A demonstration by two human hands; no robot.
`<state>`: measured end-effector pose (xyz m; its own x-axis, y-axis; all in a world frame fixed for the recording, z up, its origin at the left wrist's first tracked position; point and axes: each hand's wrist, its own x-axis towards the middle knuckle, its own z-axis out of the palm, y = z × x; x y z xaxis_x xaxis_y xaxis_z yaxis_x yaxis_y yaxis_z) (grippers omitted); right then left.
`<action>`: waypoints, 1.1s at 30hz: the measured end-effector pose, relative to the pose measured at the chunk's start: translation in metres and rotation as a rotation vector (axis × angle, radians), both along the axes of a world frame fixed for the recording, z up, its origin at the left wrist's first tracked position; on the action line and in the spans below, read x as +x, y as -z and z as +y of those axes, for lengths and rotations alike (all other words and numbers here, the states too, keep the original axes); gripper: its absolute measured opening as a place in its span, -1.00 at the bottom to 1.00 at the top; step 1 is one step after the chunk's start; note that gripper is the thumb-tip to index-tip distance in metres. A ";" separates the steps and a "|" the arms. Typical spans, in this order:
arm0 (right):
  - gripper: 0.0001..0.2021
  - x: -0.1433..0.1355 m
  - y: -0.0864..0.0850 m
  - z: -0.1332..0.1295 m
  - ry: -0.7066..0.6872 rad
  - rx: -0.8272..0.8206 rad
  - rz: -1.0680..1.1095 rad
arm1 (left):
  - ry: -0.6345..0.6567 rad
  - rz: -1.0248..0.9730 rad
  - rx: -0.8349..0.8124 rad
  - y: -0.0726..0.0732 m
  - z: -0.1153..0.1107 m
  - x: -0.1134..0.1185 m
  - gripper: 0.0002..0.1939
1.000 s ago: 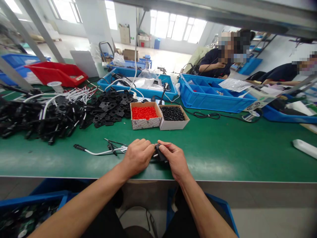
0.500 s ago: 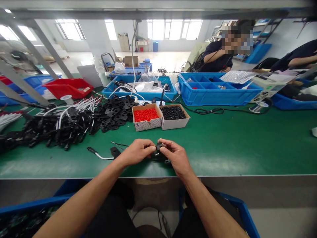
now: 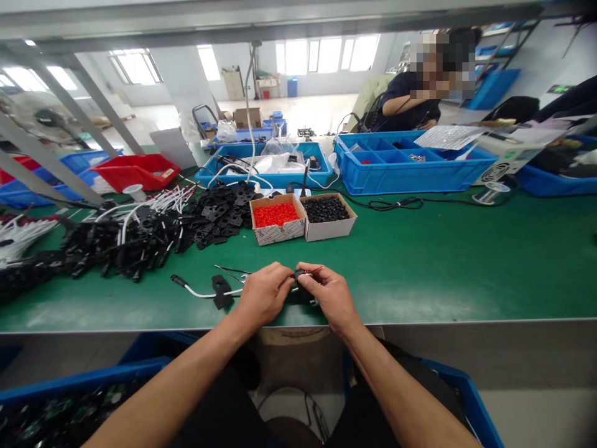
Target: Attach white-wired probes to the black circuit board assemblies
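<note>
Near the front edge of the green table [image 3: 420,274], my left hand [image 3: 267,291] pinches the left side of a small black part [image 3: 299,274]. My right hand [image 3: 329,295] grips the same part from the right, and a thin reddish wire shows at its fingers. More of the dark assembly hangs below, mostly hidden by the fingers. Left of my left hand lie a flat black plate [image 3: 221,292] and a white cable [image 3: 200,292] ending in a black connector [image 3: 178,280].
Beyond my hands stand a box of red caps [image 3: 277,215] and a box of black caps [image 3: 327,210]. Black cabled parts [image 3: 125,239] are heaped at left. Blue bins [image 3: 415,174] line the back, where a person [image 3: 396,102] sits.
My left hand has turned and closed further around the part, with its fingers bunched. More of the flat black plate shows beside it. The camera view has shifted slightly.
</note>
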<state>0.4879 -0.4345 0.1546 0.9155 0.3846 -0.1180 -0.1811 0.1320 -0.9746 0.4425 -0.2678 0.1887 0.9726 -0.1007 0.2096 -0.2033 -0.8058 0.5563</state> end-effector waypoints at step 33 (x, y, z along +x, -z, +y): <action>-0.27 -0.016 -0.017 -0.009 -0.127 0.158 0.277 | 0.125 0.142 0.534 0.008 0.044 0.050 -0.87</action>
